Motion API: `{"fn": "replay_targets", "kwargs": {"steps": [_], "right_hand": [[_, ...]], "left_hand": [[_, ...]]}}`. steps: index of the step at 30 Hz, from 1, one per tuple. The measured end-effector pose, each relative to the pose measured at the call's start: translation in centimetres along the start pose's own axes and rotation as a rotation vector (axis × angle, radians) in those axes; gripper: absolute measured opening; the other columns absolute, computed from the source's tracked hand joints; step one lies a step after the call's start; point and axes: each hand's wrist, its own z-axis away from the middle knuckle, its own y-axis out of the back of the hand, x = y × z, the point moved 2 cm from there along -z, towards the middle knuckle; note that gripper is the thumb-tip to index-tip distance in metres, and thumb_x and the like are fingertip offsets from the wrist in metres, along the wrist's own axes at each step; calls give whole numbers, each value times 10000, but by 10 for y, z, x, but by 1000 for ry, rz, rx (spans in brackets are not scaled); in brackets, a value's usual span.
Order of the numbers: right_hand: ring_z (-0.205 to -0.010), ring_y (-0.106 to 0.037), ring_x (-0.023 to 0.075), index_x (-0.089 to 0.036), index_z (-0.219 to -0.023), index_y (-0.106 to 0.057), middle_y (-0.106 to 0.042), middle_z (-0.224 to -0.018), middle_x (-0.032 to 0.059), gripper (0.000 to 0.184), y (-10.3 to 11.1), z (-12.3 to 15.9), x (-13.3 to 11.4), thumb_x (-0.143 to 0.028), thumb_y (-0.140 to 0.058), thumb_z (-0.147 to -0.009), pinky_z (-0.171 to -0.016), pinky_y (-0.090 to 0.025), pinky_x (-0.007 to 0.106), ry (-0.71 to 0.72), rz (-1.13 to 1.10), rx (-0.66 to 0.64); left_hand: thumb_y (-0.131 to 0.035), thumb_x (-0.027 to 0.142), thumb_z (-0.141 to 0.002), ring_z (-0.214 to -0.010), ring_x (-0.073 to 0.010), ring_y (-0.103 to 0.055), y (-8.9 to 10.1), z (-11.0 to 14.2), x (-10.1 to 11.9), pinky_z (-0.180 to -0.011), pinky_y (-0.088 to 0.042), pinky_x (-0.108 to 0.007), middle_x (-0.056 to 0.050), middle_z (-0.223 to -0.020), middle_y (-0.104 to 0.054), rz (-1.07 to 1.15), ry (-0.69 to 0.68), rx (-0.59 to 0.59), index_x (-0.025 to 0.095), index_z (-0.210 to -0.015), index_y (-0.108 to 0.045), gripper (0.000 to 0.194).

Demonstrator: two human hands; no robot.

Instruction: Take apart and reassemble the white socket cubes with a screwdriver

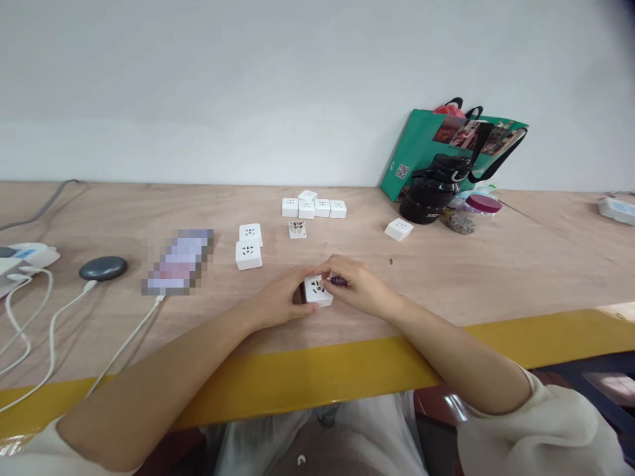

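Note:
A white power socket point(317, 291) lies face up on the table near its front edge. My left hand point(290, 296) is closed around its left side, thumb at the near edge and fingers at the far edge. Over the socket's top right, my right hand point(364, 285) has its fingers curled round a tool with a dark purple handle point(339, 281); its tip is hidden. Just beyond my hands is an opened socket part point(297, 229) with its inside showing. Two more white sockets point(249, 254) sit to the left, touching each other.
Several white sockets point(306, 209) form a row at the back, one resting on top. A lone socket point(399, 229) lies right, near a black bottle point(429, 195) and a green bag point(414, 149). Left are a phone point(181, 261), a dark round device point(103, 268) and white cables point(52, 330).

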Motion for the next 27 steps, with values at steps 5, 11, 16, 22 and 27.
{"fn": "replay_targets", "kwargs": {"steps": [5, 11, 16, 22, 27], "right_hand": [[-741, -567, 128, -195, -897, -559, -616, -846, 27, 113, 10, -1, 6, -169, -488, -813, -666, -452, 266, -92, -148, 202], [-521, -461, 101, -224, -839, -453, -583, -617, -27, 152, 22, 0, 15, -331, -370, -907, -515, -395, 237, -226, -502, 586], [-444, -427, 94, -243, -865, -428, -549, -599, -39, 260, 20, 0, 18, -481, -337, -916, -411, -338, 224, -287, -595, 645], [-468, -497, 89, -240, -896, -441, -563, -646, -31, 280, 14, 0, 13, -511, -372, -906, -441, -414, 232, -257, -692, 597], [-507, -522, 96, -241, -894, -446, -540, -643, -35, 268, 11, 1, 11, -502, -386, -906, -449, -435, 231, -243, -694, 595]], "left_hand": [[-624, 341, -792, -1254, -263, -420, -1, 1, 0, -1034, -358, -434, -70, -1377, -429, -10, -58, 25, 258, -1305, -365, 581], [-590, 286, -814, -1256, -232, -417, -2, 2, 3, -1044, -346, -415, -64, -1370, -426, 3, -131, 66, 238, -1007, -488, 223], [-602, 328, -816, -1212, -226, -458, -2, 1, 4, -1013, -377, -409, -40, -1341, -463, -16, -88, 75, 250, -983, -506, 208], [-612, 358, -819, -1209, -222, -468, -5, 2, 1, -1023, -373, -394, -42, -1340, -458, -16, -122, 101, 253, -998, -548, 217], [-609, 369, -817, -1203, -228, -476, -4, 2, 1, -1019, -380, -401, -35, -1343, -462, -30, -128, 104, 254, -994, -542, 221]]}}
